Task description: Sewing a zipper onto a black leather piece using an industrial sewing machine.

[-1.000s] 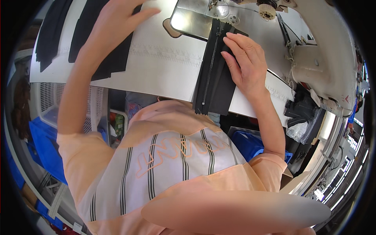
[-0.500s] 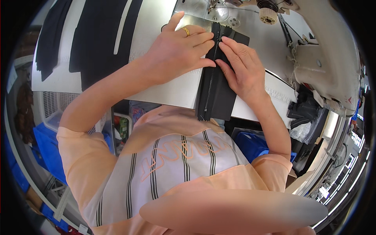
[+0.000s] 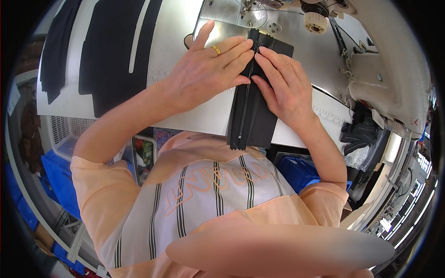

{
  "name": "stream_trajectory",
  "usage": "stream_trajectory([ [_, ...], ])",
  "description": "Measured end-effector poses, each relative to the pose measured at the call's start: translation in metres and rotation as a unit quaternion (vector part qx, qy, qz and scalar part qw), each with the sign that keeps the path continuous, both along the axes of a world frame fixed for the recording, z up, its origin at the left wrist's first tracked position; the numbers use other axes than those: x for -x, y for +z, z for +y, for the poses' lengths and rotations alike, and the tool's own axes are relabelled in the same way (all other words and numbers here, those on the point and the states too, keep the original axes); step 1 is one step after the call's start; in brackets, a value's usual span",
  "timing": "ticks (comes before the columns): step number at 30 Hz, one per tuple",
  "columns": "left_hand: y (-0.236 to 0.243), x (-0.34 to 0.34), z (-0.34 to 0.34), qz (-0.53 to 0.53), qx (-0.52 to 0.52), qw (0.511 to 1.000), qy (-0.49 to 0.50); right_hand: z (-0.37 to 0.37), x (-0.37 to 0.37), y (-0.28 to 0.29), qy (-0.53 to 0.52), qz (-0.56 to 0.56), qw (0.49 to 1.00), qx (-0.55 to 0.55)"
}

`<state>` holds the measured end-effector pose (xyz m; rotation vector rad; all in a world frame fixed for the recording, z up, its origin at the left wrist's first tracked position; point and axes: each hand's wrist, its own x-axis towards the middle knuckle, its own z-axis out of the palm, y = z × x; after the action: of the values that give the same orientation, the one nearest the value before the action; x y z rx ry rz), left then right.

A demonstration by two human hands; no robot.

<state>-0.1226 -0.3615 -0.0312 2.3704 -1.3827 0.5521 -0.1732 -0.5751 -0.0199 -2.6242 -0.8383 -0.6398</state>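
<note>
Left hand (image 3: 204, 67), earlier apart, now at zipper (image 3: 244, 113) beside right hand (image 3: 286, 85), both grips unclear.

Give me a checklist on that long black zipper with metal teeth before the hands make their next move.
1. Left bare hand with the gold-coloured ring at the long black zipper with metal teeth: ok, fingertips at its upper part.
2. Right bare hand there too: ok, fingertips opposite the left ones.
3. Zipper lying along the flat black fabric piece: ok.
4. Lower end fully on the white tabletop: not ok, it overhangs the near edge.
5. Stacked black fabric pieces at left apart from the zipper: ok.
6. Zipper fastened to the fabric: cannot tell.
</note>
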Motion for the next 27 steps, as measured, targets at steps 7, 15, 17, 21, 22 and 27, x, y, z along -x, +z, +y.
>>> stream_trajectory([
  [7, 0.000, -0.012, 0.001, 0.094, 0.015, 0.995, 0.000, 0.001, 0.003, 0.000, -0.023, -0.026, 0.999, 0.033],
  [15, 0.058, 0.014, 0.052, 0.085, 0.028, 0.992, 0.085, 0.002, 0.004, 0.000, -0.030, -0.038, 0.998, 0.036],
  [17, 0.068, 0.042, 0.091, 0.084, -0.028, 0.985, 0.150, 0.002, 0.003, 0.000, -0.031, -0.042, 0.998, 0.037],
  [21, 0.038, 0.062, 0.142, 0.118, -0.077, 0.958, 0.250, 0.002, 0.004, 0.000, -0.039, -0.041, 0.997, 0.047],
  [22, 0.032, 0.060, 0.149, 0.101, -0.083, 0.963, 0.234, 0.003, 0.004, 0.000, -0.042, -0.036, 0.997, 0.046],
  [27, 0.038, 0.050, 0.159, 0.101, -0.100, 0.976, 0.164, 0.003, 0.004, 0.001, -0.038, -0.034, 0.998, 0.041],
])
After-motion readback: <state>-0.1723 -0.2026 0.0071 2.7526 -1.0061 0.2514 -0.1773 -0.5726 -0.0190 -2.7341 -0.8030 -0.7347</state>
